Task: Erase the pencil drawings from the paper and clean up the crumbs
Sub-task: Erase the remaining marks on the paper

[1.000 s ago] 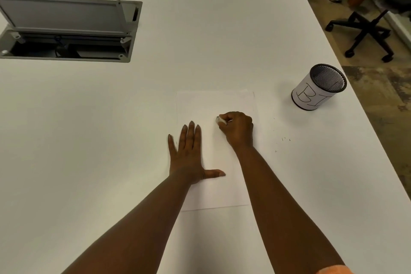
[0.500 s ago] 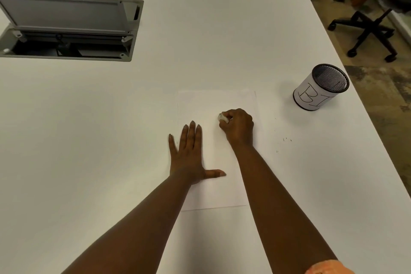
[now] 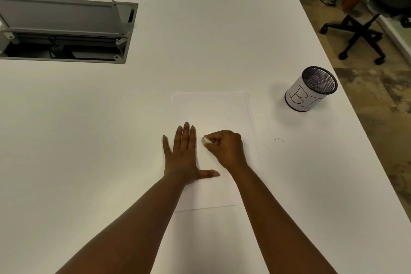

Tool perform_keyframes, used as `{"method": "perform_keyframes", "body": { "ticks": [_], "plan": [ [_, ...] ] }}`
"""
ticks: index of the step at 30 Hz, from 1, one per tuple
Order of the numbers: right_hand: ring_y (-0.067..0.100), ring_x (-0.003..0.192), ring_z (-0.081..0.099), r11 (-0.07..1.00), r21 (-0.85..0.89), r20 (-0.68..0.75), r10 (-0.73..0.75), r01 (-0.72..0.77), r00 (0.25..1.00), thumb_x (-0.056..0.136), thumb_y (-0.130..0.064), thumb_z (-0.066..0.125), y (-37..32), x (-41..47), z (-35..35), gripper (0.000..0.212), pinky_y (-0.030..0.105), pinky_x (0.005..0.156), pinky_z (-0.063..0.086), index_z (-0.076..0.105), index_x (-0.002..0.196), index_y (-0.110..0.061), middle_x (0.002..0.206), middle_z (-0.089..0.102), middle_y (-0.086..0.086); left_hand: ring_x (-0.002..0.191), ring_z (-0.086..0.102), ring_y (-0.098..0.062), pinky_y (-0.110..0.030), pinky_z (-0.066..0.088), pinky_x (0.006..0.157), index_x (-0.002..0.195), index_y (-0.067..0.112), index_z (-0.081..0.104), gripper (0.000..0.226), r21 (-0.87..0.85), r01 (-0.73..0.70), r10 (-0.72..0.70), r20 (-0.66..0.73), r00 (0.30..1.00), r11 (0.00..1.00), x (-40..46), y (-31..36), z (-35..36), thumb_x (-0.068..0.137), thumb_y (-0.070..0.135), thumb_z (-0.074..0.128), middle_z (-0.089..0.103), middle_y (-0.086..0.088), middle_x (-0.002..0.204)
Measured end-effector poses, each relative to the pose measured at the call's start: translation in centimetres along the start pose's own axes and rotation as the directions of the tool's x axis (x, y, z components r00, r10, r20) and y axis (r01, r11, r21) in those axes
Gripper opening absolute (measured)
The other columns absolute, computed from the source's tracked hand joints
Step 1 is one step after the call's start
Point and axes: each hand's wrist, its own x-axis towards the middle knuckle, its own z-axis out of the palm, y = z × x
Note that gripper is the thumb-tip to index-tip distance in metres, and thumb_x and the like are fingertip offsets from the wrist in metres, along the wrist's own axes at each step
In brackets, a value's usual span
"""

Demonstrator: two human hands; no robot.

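Both bare forearms are reaching forward from the bottom edge of the view, converging slightly toward the middle. The left hand [image 3: 183,153] is lying flat, palm down, its four fingers [image 3: 185,133] extending straight ahead and close together, the little finger spreading a bit to the left, while the thumb is sticking out sideways to the right. The right hand [image 3: 225,148] is sitting just beside it, fingers curling inward toward the left hand and pinching a small pale piece at their tips, knuckles facing up. The right wrist is bending slightly leftward. The two hands are staying near but apart.
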Motion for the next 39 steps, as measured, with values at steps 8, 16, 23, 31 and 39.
{"method": "perform_keyframes", "body": {
  "ticks": [8, 16, 23, 31, 39],
  "plan": [
    [0.022, 0.083, 0.064, 0.998, -0.047, -0.033, -0.053, 0.052, 0.998, 0.077, -0.012, 0.069, 0.3, 0.0, 1.8, 0.011, 0.033, 0.077, 0.053, 0.071, 0.087, -0.008, 0.09, 0.07, 0.01, 0.14, -0.029, -0.023, -0.057, -0.014, 0.11, 0.142, 0.012, -0.026, 0.135, 0.036, -0.001, 0.001, 0.025, 1.0, 0.999, 0.0, 0.1, -0.4, 0.051, 0.092, 0.033, -0.033, -0.007, 0.151],
    [0.026, 0.091, 0.06, 0.981, -0.193, -0.193, -0.031, -0.007, 0.981, 0.084, -0.014, 0.06, 1.1, 4.0, 0.4, 0.015, 0.019, 0.069, 0.033, 0.067, 0.092, -0.002, 0.098, 0.064, 0.014, 0.138, -0.032, -0.019, -0.056, -0.017, 0.11, 0.135, 0.015, -0.035, 0.133, 0.008, 0.001, -0.001, 0.019, 1.0, 1.0, 0.0, 0.0, 0.0, 0.056, 0.088, 0.044, -0.041, -0.002, 0.144],
    [0.027, 0.091, 0.065, 0.991, -0.036, -0.295, 0.11, -0.126, 0.949, 0.081, -0.015, 0.067, 1.1, 5.2, -0.8, 0.016, 0.026, 0.076, 0.046, 0.07, 0.089, -0.001, 0.096, 0.071, 0.014, 0.138, -0.032, -0.02, -0.057, -0.015, 0.111, 0.131, 0.016, -0.037, 0.132, 0.002, 0.003, -0.004, 0.017, 1.0, 1.0, -0.1, -0.1, -0.1, 0.056, 0.089, 0.043, -0.041, -0.002, 0.144],
    [0.017, 0.077, 0.065, 0.996, 0.031, -0.089, 0.088, -0.086, 0.992, 0.075, -0.016, 0.074, 0.6, -2.1, 0.6, 0.015, 0.028, 0.075, 0.054, 0.072, 0.086, -0.005, 0.087, 0.072, 0.01, 0.129, -0.039, -0.016, -0.056, -0.018, 0.109, 0.14, 0.013, -0.03, 0.134, -0.006, -0.002, 0.003, 0.018, 1.0, 1.0, 0.0, -0.1, 0.0, 0.057, 0.087, 0.045, -0.044, -0.001, 0.138],
    [0.027, 0.086, 0.063, 0.985, -0.137, -0.243, 0.066, -0.102, 0.968, 0.077, -0.018, 0.069, 3.1, 2.3, -1.5, 0.015, 0.025, 0.075, 0.044, 0.071, 0.086, -0.006, 0.092, 0.07, 0.013, 0.139, -0.031, -0.02, -0.057, -0.015, 0.112, 0.133, 0.015, -0.036, 0.133, -0.003, 0.007, -0.007, 0.03, 1.0, 1.0, -0.2, 0.0, -0.3, 0.057, 0.088, 0.044, -0.037, -0.003, 0.149]
  ]
}}
